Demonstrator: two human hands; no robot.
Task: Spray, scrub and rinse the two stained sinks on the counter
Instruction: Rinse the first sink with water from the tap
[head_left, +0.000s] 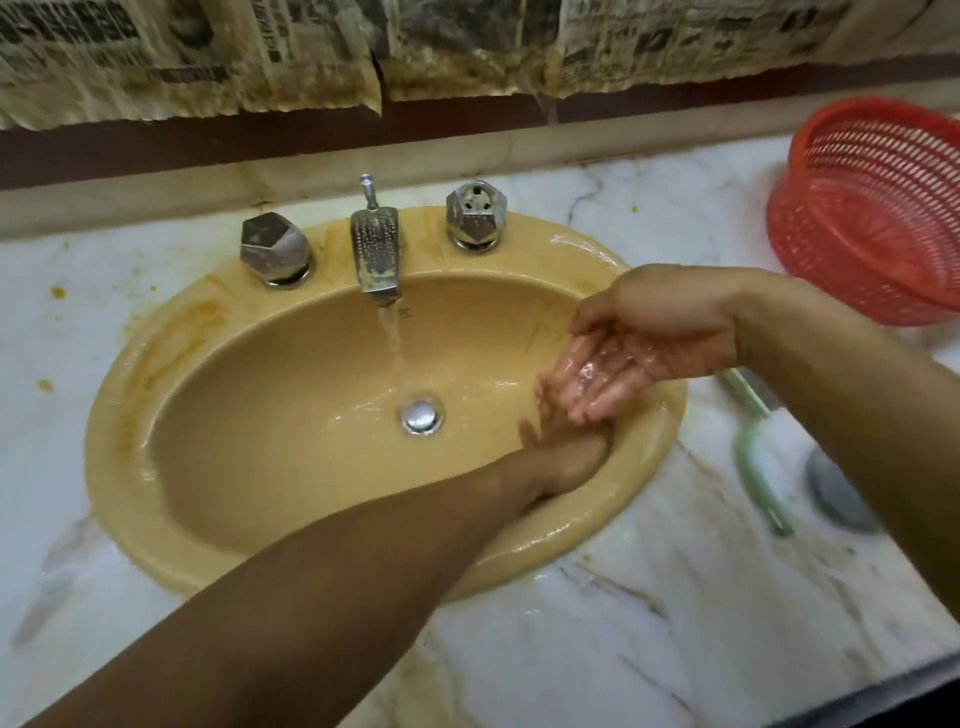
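At the sink (234, 415), right wall: right hand (623, 358) cupped open with water (589, 371); left hand (563, 457) flat, empty. Best carry the rinse to the stained left rim.

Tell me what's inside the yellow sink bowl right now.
Water streams down beside the chrome drain stopper. At the sink's right side, the wet right hand is above the left hand. The left forearm covers part of the near wall.

Oval tan sink (218, 525), wet, orange-stained left rim, water running
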